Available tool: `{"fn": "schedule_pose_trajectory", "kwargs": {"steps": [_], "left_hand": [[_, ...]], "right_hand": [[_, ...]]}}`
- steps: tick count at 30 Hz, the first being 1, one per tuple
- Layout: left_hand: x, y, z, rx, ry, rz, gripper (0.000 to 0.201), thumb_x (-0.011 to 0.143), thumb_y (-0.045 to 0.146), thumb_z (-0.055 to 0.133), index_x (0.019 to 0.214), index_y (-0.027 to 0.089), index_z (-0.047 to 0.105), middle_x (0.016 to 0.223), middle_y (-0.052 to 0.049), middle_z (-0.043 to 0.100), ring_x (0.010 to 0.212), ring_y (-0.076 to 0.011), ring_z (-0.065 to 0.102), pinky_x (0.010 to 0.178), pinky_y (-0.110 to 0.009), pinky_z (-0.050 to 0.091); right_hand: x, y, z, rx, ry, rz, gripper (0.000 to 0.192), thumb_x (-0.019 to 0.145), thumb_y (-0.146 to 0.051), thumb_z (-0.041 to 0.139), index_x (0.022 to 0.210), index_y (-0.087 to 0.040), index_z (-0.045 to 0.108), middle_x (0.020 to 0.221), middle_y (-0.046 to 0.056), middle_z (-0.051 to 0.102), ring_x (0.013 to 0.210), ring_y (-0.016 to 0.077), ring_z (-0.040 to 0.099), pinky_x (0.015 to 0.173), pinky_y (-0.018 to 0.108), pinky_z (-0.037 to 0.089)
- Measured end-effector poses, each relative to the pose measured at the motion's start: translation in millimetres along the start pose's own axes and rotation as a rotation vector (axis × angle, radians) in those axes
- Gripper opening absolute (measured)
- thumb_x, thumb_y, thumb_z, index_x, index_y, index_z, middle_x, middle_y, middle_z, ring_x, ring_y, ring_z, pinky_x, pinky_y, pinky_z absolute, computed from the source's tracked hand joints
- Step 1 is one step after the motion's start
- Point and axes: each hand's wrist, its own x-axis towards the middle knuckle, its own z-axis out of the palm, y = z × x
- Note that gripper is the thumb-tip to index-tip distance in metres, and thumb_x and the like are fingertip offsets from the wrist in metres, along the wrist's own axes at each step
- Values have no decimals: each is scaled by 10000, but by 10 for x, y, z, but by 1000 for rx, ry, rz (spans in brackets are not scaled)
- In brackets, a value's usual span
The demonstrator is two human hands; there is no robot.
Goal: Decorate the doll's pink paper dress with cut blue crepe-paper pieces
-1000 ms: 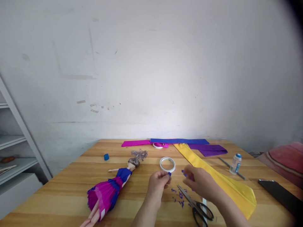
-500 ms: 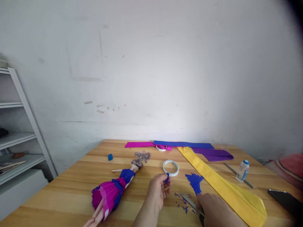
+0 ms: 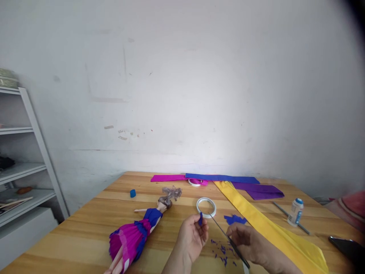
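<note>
Blue crepe paper, one small scrap, sits pinched between the thumb and fingertips of the left hand, held just above the worktop. The right hand is curled round one pair of scissors, blades pointing up toward the scrap. I count two tape rolls, one just beyond the hands and one further back on the paper strips, which number four: magenta, blue, purple and a long yellow one. One doll in a magenta and blue dress lies left of the hands. One loose blue piece, many tiny blue snippings, one blue cap, one glue bottle. Pale wood planks make the worktop, against a scuffed white wall; a white shelf unit stands at left.
</note>
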Motion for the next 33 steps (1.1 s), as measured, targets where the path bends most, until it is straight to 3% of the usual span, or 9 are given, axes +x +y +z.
{"fn": "schedule_pose_trajectory", "kwargs": {"steps": [4,8,12,16,33], "left_hand": [[-32,16,27,-48,-26,-20,47,717,151,577,732,107,571,558,-14,629,470,-99,584,423,-173,439],[-82,32,67,-66,-36,-19,65,738,133,542,748,88,587,584,-47,660,497,-121,616,440,-188,456],[-102,29,89,-67,-46,-26,89,754,131,526,769,78,596,626,-79,685,537,-149,647,470,-210,476],[-77,11,85,-46,-42,-17,81,747,134,552,772,75,601,640,-80,694,553,-153,657,467,-206,476],[-115,-10,102,-10,-93,0,121,769,151,527,783,72,618,711,-84,711,562,-144,652,437,-195,452]], "right_hand": [[-5,-125,163,252,-105,-64,427,609,-459,720,901,-175,593,631,-37,491,493,66,408,458,183,312],[-10,-139,266,333,-162,-58,575,676,-624,595,946,-116,609,489,-33,485,378,53,375,398,177,230],[8,-74,272,455,-123,-20,617,701,-618,574,999,-77,590,512,0,542,350,65,433,387,178,236],[13,-36,261,495,-163,-2,580,721,-579,584,1003,-73,583,564,38,589,370,82,494,373,170,271],[2,-114,296,476,-182,-2,523,679,-576,630,875,-91,608,544,-1,536,386,65,458,384,170,323]]}}
